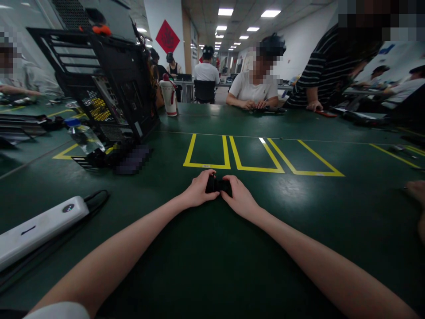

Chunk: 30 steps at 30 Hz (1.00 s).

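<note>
A small black object (pixel 219 185) is held between my two hands, low over the green table (pixel 206 248) or resting on it; its exact kind is too dark to make out. My left hand (pixel 199 188) is closed round its left end, thumb toward me and fingers on the far side. On its right end, my right hand (pixel 239 195) is closed in the same way. Just beyond my hands lie yellow tape outlines (pixel 207 166) on the tabletop.
Left of me stand a black computer case (pixel 122 88), a clear bottle (pixel 86 138) with a blue cap and a white cup (pixel 169 97). A white device (pixel 49 228) with a cable lies nearer. Across the table a person (pixel 255 88) sits; another's hand (pixel 416 190) shows at right.
</note>
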Motion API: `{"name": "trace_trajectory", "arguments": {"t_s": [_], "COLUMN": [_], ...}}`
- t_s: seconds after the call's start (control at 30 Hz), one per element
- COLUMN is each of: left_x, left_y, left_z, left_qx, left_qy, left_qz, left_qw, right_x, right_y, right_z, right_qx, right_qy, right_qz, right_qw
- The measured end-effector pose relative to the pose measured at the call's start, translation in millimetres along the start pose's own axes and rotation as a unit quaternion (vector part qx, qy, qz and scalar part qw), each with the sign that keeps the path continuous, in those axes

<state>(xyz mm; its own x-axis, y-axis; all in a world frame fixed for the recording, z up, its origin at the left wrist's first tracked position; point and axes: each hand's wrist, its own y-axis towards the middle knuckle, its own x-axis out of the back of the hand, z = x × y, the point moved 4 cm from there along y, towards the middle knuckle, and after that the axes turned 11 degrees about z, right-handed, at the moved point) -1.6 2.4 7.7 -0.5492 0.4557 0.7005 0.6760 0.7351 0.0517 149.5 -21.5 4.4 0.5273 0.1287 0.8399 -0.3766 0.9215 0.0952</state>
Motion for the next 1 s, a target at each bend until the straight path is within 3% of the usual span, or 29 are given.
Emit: {"name": "trace_trajectory", "arguments": {"t_s": [0.2, 0.43, 0.57, 0.77, 0.87, 1.0], "left_x": [-3.1, 0.0, -1.7, -5.6, -7.3, -11.3], "left_y": [2, 21, 18, -34, -72, -114], "left_z": [4, 11, 6, -19, -37, -54], "left_qx": [-0.005, 0.013, 0.007, -0.016, -0.020, 0.009], "left_qy": [0.019, 0.058, 0.051, 0.009, 0.023, 0.038], "left_qz": [-0.017, -0.047, -0.034, 0.057, 0.116, 0.101], "left_qw": [1.000, 0.997, 0.998, 0.998, 0.993, 0.994], "right_x": [3, 6, 10, 15, 9, -9], "right_y": [-3, -3, -8, -29, -41, -56], "right_z": [-6, -10, -6, 28, 52, 77], "right_qx": [0.000, -0.005, -0.008, 0.059, 0.096, 0.094], "right_qy": [0.000, 0.001, -0.001, 0.009, 0.090, 0.214], "right_qz": [0.004, 0.022, 0.037, 0.131, 0.187, 0.201], "right_qw": [1.000, 1.000, 0.999, 0.990, 0.973, 0.951]}}
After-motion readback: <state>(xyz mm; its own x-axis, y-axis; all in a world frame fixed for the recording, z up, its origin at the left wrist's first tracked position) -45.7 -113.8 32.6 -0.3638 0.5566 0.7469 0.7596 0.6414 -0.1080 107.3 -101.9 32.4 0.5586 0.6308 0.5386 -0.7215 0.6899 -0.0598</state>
